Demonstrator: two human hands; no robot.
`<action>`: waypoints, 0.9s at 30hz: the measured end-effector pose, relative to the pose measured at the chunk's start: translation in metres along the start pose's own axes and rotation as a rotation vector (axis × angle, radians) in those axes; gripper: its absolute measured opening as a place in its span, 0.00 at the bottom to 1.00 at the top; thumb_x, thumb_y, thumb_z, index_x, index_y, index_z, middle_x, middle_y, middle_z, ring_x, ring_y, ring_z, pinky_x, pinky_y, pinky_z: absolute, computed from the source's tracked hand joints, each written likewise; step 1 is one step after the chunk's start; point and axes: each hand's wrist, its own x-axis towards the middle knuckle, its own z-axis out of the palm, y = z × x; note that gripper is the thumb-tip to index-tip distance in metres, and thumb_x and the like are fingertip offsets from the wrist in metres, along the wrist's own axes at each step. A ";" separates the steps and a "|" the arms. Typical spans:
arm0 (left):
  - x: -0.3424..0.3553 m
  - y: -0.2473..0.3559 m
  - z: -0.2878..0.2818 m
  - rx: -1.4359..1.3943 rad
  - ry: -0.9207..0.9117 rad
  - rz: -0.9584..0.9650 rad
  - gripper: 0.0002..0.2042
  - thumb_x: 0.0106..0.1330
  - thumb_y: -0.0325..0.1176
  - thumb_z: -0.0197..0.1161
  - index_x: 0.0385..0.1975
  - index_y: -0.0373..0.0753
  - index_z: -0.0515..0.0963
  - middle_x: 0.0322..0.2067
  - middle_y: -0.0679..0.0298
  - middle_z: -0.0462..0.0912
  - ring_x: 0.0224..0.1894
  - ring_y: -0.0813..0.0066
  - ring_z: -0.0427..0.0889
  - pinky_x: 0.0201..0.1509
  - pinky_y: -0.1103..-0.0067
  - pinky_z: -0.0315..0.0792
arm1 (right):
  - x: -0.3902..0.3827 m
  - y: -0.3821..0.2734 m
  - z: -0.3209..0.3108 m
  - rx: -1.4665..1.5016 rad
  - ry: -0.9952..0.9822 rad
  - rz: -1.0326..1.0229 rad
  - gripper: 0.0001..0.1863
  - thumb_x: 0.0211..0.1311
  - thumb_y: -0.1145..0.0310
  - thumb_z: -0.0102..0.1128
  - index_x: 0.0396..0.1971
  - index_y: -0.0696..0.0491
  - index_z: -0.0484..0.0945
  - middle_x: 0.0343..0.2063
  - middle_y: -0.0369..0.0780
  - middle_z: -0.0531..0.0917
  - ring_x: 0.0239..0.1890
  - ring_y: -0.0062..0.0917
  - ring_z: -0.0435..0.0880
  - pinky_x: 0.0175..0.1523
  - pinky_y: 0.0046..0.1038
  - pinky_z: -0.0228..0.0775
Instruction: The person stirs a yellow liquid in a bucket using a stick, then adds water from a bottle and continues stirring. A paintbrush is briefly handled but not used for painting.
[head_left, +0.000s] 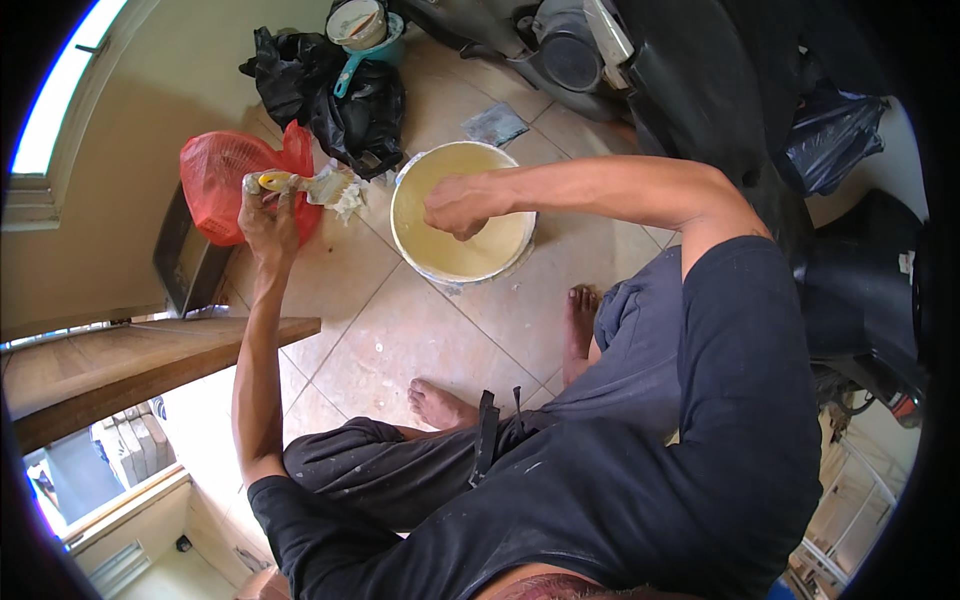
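My left hand [268,222], raised at the left, grips the handle of a paintbrush [325,187] with a yellow handle end and pale, paint-crusted bristles pointing right. A round white bucket [398,215] stands on the floor in front of me, with pale cream paint [490,240] inside. Over its opening is my right hand [465,205], fingers curled closed and the forearm crossing the right rim. Whatever those fingers hold, if anything, is hidden from view.
A red plastic bag [225,190] lies left of the bucket. Black bags [365,120] and a teal dipper [350,75] sit behind it. A flat grey-blue packet [495,124] lies beyond the bucket. A wooden panel [150,365] juts in at left; a motorcycle [570,60] stands far right.
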 end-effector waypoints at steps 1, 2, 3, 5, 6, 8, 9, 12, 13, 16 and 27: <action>0.002 -0.002 0.002 0.001 0.000 0.019 0.07 0.65 0.26 0.67 0.39 0.36 0.76 0.34 0.63 0.83 0.37 0.74 0.84 0.45 0.77 0.78 | -0.001 0.001 -0.003 -0.006 0.048 0.012 0.05 0.33 0.73 0.61 0.15 0.58 0.79 0.17 0.46 0.80 0.23 0.42 0.80 0.28 0.41 0.69; 0.004 -0.003 0.007 -0.005 -0.006 0.036 0.07 0.65 0.26 0.67 0.39 0.36 0.76 0.34 0.63 0.83 0.37 0.74 0.84 0.45 0.77 0.78 | -0.002 0.008 0.008 -0.072 0.135 0.025 0.05 0.33 0.73 0.61 0.16 0.58 0.80 0.17 0.46 0.80 0.23 0.42 0.80 0.28 0.41 0.70; 0.006 -0.003 0.012 -0.019 -0.012 0.035 0.07 0.64 0.26 0.67 0.39 0.36 0.76 0.34 0.63 0.83 0.37 0.74 0.84 0.45 0.76 0.78 | -0.002 0.017 0.024 -0.138 0.221 0.039 0.05 0.34 0.73 0.60 0.16 0.58 0.80 0.18 0.46 0.80 0.24 0.42 0.80 0.29 0.40 0.70; 0.002 -0.005 0.009 -0.015 -0.009 0.015 0.07 0.64 0.26 0.67 0.39 0.37 0.76 0.34 0.63 0.83 0.37 0.74 0.84 0.45 0.76 0.78 | 0.003 0.016 0.028 -0.221 0.222 0.060 0.05 0.35 0.74 0.60 0.17 0.57 0.81 0.18 0.45 0.81 0.25 0.42 0.81 0.30 0.40 0.71; 0.001 -0.005 0.008 0.005 -0.006 0.010 0.08 0.64 0.26 0.67 0.39 0.37 0.76 0.34 0.63 0.83 0.37 0.74 0.84 0.44 0.76 0.78 | -0.001 0.016 0.030 -0.246 0.134 0.088 0.05 0.36 0.74 0.60 0.18 0.57 0.81 0.19 0.45 0.81 0.25 0.42 0.81 0.30 0.39 0.71; -0.001 -0.006 0.006 0.045 -0.002 0.001 0.08 0.64 0.26 0.67 0.39 0.36 0.76 0.34 0.62 0.83 0.38 0.73 0.84 0.44 0.76 0.78 | -0.003 0.008 0.021 -0.208 -0.056 0.113 0.06 0.37 0.73 0.60 0.18 0.57 0.82 0.19 0.45 0.82 0.26 0.42 0.82 0.30 0.39 0.71; -0.002 -0.006 0.005 0.055 -0.001 0.013 0.08 0.64 0.25 0.66 0.39 0.36 0.75 0.34 0.62 0.83 0.38 0.71 0.85 0.44 0.77 0.78 | -0.002 0.004 0.016 -0.147 -0.159 0.111 0.05 0.37 0.72 0.60 0.18 0.56 0.82 0.20 0.45 0.82 0.27 0.42 0.82 0.29 0.40 0.70; -0.004 0.000 0.001 -0.002 -0.030 -0.046 0.09 0.65 0.28 0.67 0.42 0.36 0.76 0.36 0.64 0.83 0.40 0.77 0.82 0.46 0.79 0.76 | 0.002 -0.010 0.004 -0.074 -0.238 0.027 0.05 0.38 0.71 0.60 0.17 0.55 0.82 0.20 0.46 0.82 0.27 0.42 0.82 0.28 0.40 0.69; -0.004 0.000 0.000 0.005 -0.029 -0.042 0.09 0.65 0.28 0.67 0.42 0.36 0.76 0.36 0.64 0.83 0.40 0.77 0.82 0.46 0.79 0.76 | 0.003 -0.013 0.002 -0.068 -0.226 -0.014 0.05 0.39 0.71 0.60 0.17 0.55 0.82 0.20 0.46 0.82 0.27 0.42 0.82 0.29 0.41 0.69; -0.002 0.000 0.001 0.017 -0.029 -0.038 0.09 0.65 0.27 0.67 0.42 0.36 0.76 0.36 0.63 0.82 0.40 0.76 0.83 0.47 0.78 0.77 | 0.011 -0.001 0.020 -0.067 0.027 0.036 0.05 0.40 0.70 0.61 0.18 0.54 0.82 0.20 0.46 0.82 0.27 0.41 0.83 0.31 0.41 0.71; -0.004 -0.002 -0.001 0.023 0.010 -0.010 0.08 0.63 0.27 0.67 0.39 0.35 0.76 0.33 0.58 0.84 0.37 0.67 0.86 0.41 0.74 0.78 | 0.004 -0.004 -0.002 -0.161 -0.307 0.069 0.06 0.40 0.73 0.60 0.20 0.59 0.82 0.21 0.50 0.82 0.26 0.43 0.82 0.32 0.41 0.72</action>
